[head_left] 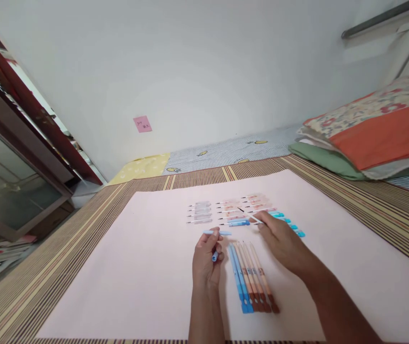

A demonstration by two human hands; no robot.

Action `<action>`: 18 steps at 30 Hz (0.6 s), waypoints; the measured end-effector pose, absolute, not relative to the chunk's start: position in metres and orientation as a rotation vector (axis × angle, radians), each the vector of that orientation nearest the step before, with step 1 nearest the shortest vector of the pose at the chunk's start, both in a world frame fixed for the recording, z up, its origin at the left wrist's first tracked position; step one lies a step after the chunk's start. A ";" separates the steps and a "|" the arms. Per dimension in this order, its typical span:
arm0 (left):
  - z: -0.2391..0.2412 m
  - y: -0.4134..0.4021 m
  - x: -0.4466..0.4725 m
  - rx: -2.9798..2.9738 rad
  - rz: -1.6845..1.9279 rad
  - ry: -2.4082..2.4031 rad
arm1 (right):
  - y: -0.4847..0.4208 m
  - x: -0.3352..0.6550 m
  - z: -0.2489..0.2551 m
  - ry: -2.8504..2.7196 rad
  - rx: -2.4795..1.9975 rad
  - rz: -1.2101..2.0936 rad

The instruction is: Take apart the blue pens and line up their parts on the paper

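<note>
On a pale pink sheet (147, 267) lie pen parts in rows. My left hand (207, 260) is closed around a light blue pen barrel (217, 233), with a small blue piece (215, 256) poking from under its fingers. My right hand (283, 242) pinches a thin white refill with a dark tip (246, 214), pointing up and left over the rows. Between my hands lies a row of blue and brown pen barrels (250, 279). Farther off are clear caps (200, 212), pink-tinted capped pieces (245, 205) and turquoise parts (290, 224).
The sheet rests on a striped mat (64, 248) over a bed. Folded bedding and an orange floral pillow (376, 129) sit at the right. A pink note (142, 123) is stuck on the white wall. A dark wooden cabinet (17, 157) stands at the left.
</note>
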State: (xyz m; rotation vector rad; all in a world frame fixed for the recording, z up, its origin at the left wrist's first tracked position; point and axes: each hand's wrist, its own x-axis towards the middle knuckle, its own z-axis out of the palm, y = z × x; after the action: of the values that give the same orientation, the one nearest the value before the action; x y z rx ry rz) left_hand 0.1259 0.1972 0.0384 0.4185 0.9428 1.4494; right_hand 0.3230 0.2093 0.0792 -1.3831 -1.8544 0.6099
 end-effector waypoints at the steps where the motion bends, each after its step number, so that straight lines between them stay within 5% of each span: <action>1: 0.038 0.197 0.127 0.432 1.438 0.941 | 0.208 0.314 0.079 -1.866 -1.300 0.631; 8: 0.039 0.194 0.132 0.483 1.387 0.909 | 0.206 0.267 0.059 -1.953 -1.312 0.547; 18: 0.044 0.198 0.109 0.270 1.511 0.858 | 0.253 0.321 0.035 -1.843 -1.482 0.559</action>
State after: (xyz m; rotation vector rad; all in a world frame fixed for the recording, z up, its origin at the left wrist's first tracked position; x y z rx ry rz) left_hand 0.1095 0.1978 0.0445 0.2699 0.8577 1.5113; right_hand 0.3210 0.2526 0.0347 -1.4821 -1.8426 0.5588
